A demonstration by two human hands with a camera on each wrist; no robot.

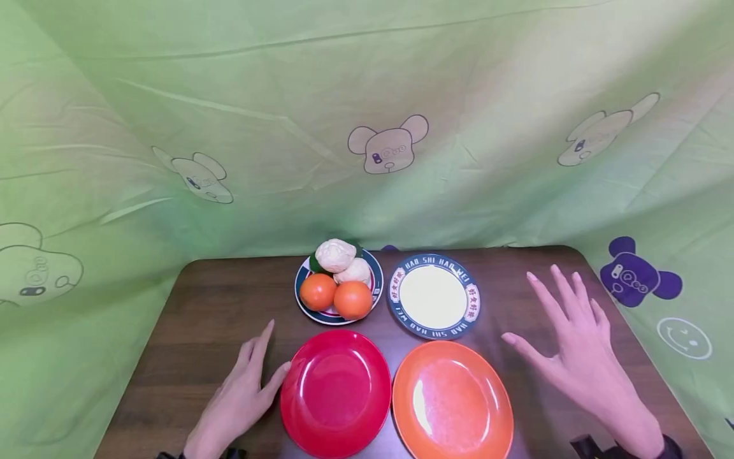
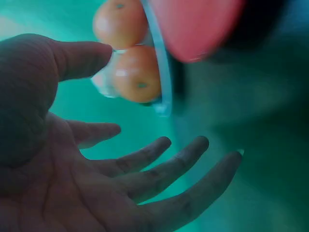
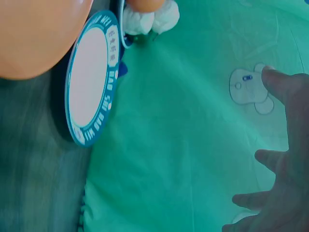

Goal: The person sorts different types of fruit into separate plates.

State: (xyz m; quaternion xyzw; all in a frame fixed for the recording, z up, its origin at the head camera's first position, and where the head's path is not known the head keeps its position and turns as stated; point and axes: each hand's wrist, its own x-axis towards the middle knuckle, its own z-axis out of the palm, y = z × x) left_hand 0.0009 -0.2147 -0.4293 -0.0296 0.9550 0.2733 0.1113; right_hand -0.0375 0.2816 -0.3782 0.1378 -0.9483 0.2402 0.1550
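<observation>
My left hand (image 1: 237, 389), fingers extended and thumb apart, is just left of a glossy red plate (image 1: 335, 392), its thumb tip right at the rim in the head view. It holds nothing. Over the table's right side my right hand (image 1: 582, 350) is spread wide and empty, right of an orange plate (image 1: 453, 401) and a white plate with a blue lettered rim (image 1: 434, 296). Behind the red plate, another blue-rimmed plate (image 1: 379, 280) bears two oranges (image 1: 352, 300) and two white, lumpy cauliflower-like heads (image 1: 336, 255) with green leaves.
The dark wooden table (image 1: 212, 306) carries all the plates, grouped close together around its middle. A green cloth (image 1: 275, 185) printed with bear heads hangs behind the table and along both sides.
</observation>
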